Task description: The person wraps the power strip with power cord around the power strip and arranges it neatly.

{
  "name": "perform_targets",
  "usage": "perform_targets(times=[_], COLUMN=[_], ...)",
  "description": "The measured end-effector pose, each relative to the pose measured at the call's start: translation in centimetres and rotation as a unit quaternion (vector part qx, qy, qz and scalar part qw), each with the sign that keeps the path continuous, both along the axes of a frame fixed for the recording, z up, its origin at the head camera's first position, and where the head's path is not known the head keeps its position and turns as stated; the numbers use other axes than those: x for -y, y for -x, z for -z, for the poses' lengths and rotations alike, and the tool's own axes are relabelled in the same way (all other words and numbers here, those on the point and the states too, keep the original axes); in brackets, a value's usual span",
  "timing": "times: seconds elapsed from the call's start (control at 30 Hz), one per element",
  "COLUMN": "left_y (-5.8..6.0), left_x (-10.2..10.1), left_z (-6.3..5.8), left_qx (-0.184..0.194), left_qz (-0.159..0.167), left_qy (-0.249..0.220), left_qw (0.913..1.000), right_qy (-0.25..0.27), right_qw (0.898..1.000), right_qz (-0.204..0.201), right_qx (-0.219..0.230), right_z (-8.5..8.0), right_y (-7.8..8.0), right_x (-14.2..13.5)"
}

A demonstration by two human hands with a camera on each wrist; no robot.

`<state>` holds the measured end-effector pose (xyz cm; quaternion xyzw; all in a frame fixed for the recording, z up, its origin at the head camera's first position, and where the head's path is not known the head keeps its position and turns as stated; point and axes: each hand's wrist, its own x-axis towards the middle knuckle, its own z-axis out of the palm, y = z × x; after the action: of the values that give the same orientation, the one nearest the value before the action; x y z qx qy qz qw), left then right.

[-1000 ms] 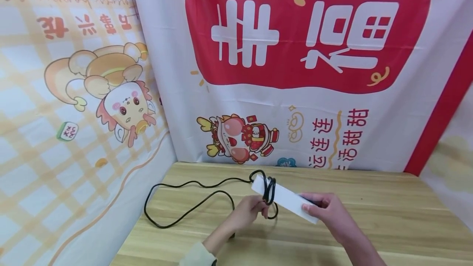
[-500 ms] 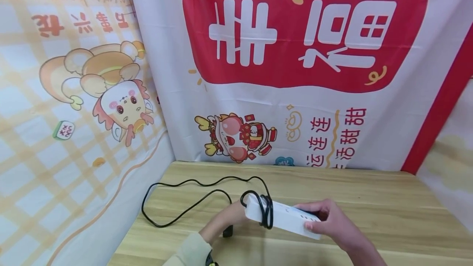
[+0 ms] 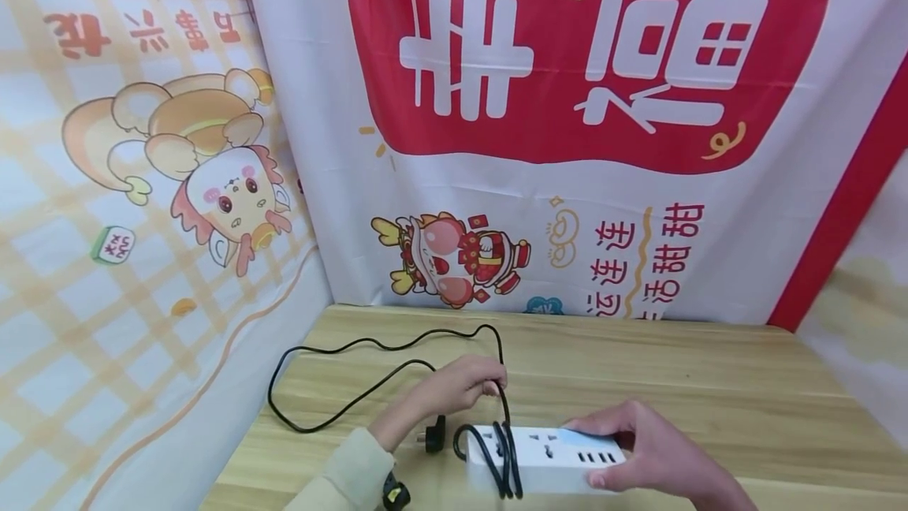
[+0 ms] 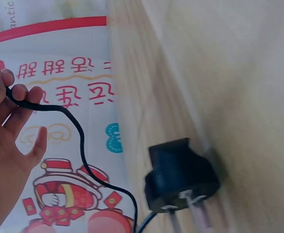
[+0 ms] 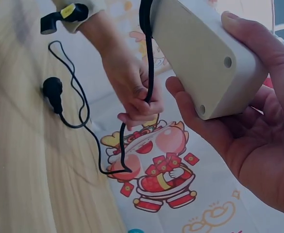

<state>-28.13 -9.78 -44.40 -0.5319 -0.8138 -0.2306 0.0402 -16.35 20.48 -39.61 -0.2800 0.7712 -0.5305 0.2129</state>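
A white power strip (image 3: pixel 560 448) with sockets and USB ports is tilted in my right hand (image 3: pixel 649 452), which grips its right end. Several turns of its black cord (image 3: pixel 505 464) wrap the strip's left part. My left hand (image 3: pixel 464 381) pinches the cord just beyond the strip, also seen in the left wrist view, where the cord (image 4: pixel 81 141) runs out between the fingers. Below the left forearm is the cord's black plug (image 3: pixel 434 436), its metal pins showing in the left wrist view. The right wrist view shows the strip's plain underside (image 5: pixel 195 53).
The loose cord lies in a long loop on the wooden table (image 3: pixel 674 377), toward its left side. A printed cloth (image 3: pixel 440 180) hangs behind the table, and another patterned cloth (image 3: pixel 163 203) covers the left side.
My left hand has passed under the strip and come up behind it with the cord. The right hand has brought the strip nearer and turned its socket face into view.
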Motion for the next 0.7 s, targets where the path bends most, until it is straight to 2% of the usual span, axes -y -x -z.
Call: perform_targets(times=[0.07, 0.17, 0.3, 0.4, 0.57, 0.7], left_y=[-0.1, -0.4, -0.9, -1.1, -1.8, -2.7], left_x=[-0.1, -0.3, -0.1, 0.0, 0.1, 0.0], left_z=[-0.4, -0.9, -1.4, -1.9, -2.9, -3.6], left_qx=[-0.033, -0.087, -0.142, -0.16, -0.158, -0.151], left_qz=[0.004, 0.001, -0.019, -0.024, -0.028, -0.039], left_qy=[0.004, 0.014, 0.025, 0.014, -0.006, -0.006], left_qw=[0.9994, 0.9961, 0.9893, 0.9868, 0.9871, 0.9878], right_qy=[-0.033, -0.099, -0.179, -0.203, -0.22, -0.209], right_qw=[0.999, 0.992, 0.978, 0.976, 0.971, 0.973], right_qz=[0.001, 0.003, 0.022, 0.036, 0.049, 0.048], right_qx=[-0.016, -0.079, -0.102, -0.075, -0.08, -0.089], right_z=[-0.2, -0.4, -0.6, -0.6, -0.1, 0.6], right_y=[-0.4, -0.9, -1.1, -1.1, -0.8, -0.3], right_x=[0.1, 0.4, 1.0, 1.3, 1.4, 1.4])
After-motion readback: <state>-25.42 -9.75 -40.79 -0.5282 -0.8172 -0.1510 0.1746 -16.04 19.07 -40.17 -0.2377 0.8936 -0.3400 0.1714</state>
